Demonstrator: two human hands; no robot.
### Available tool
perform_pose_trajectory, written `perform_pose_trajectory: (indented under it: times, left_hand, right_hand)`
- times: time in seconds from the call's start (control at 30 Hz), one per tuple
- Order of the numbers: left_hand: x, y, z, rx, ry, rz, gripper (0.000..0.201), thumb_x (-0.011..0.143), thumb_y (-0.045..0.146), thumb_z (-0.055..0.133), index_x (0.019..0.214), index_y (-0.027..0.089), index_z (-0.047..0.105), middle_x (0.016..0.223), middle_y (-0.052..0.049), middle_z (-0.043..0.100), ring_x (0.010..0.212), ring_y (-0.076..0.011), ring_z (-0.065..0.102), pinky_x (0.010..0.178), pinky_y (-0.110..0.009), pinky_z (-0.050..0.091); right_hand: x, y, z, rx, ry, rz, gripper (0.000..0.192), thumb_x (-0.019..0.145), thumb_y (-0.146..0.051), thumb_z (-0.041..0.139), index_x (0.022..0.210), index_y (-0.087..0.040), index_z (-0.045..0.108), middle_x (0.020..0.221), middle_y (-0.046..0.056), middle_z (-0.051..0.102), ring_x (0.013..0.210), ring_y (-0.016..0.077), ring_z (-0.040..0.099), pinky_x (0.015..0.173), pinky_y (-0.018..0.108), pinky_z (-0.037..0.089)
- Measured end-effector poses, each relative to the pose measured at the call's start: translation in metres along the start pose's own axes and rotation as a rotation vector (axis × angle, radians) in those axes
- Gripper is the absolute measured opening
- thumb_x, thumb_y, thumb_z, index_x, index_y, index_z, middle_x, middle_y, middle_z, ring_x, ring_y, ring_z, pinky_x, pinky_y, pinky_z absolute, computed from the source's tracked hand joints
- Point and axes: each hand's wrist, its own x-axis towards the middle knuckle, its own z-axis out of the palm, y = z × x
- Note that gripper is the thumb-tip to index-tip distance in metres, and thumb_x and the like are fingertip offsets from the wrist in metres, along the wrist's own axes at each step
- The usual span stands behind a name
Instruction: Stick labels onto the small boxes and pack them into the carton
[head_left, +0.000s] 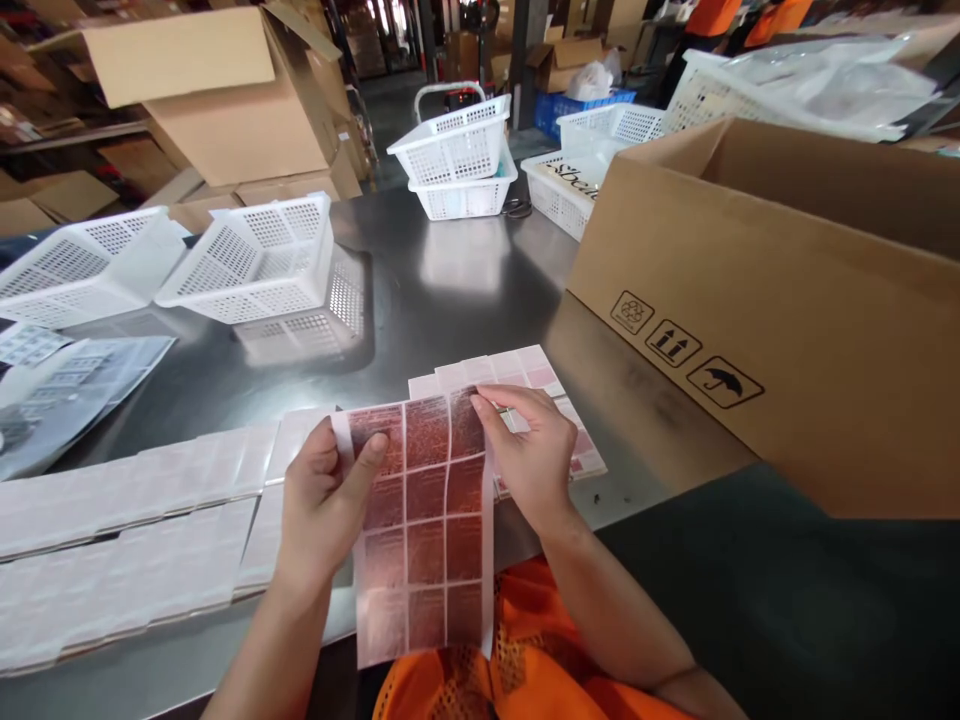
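Observation:
Between my hands hangs a glossy sheet (pixel 426 520) printed with reddish-brown rectangles split by white lines, possibly stickers. My left hand (pixel 326 495) is closed on its upper left edge, thumb on the front. At the upper right corner, my right hand (pixel 529 440) pinches the sheet between thumb and fingertips. Behind the right hand lie overlapping flat pieces with pink squares (pixel 536 368), partly hidden by the sheet and hand. Left of the sheet, long overlapping rows of pale flat pieces (pixel 150 570) lie on the metal table (pixel 420 320).
A large open cardboard box (pixel 675 270) stands at the right. White perforated baskets (pixel 255 265) sit at the left, with stacked baskets (pixel 461 150) at the back. Plastic-wrapped sheets (pixel 75 385) lie at the left edge. Another open carton (pixel 232 110) is behind; people in orange are at the far right.

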Motion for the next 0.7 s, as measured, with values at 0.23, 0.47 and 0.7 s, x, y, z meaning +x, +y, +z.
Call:
perform_pose_trajectory:
  times: [0.23,0.47,0.7]
  left_hand:
    - [0.006,-0.004,0.002,-0.022,0.081,-0.053,0.021,0.08,0.034,0.072,0.094,0.02,0.067,0.079,0.001,0.068,0.068,-0.0142,0.059,0.062,-0.022,0.044]
    - [0.016,-0.015,-0.004,-0.134,0.129,-0.157,0.025,0.073,0.034,0.077,0.091,0.019,0.069,0.079,0.001,0.069,0.07,-0.0142,0.061,0.065,-0.023,0.046]
    - [0.031,-0.033,-0.038,-0.215,0.166,-0.325,0.026,0.057,0.025,0.081,0.076,0.014,0.067,0.069,-0.001,0.069,0.061,-0.0141,0.06,0.059,-0.024,0.047]
  right_hand:
    - [-0.009,0.002,-0.002,-0.068,-0.213,-0.126,0.006,0.095,-0.021,0.054,0.093,-0.023,0.06,0.106,0.006,0.072,0.106,0.0203,0.064,0.093,0.038,0.048]
    - [-0.02,0.017,-0.016,-0.173,-0.509,-0.447,0.014,0.094,-0.012,0.05,0.086,-0.02,0.058,0.146,0.015,0.049,0.136,0.0238,0.044,0.105,0.045,0.045]
    - [-0.03,0.01,-0.063,0.15,-0.866,-0.62,0.013,0.094,-0.022,0.056,0.085,-0.028,0.064,0.133,0.0,0.06,0.142,0.0223,0.034,0.117,0.047,0.031]
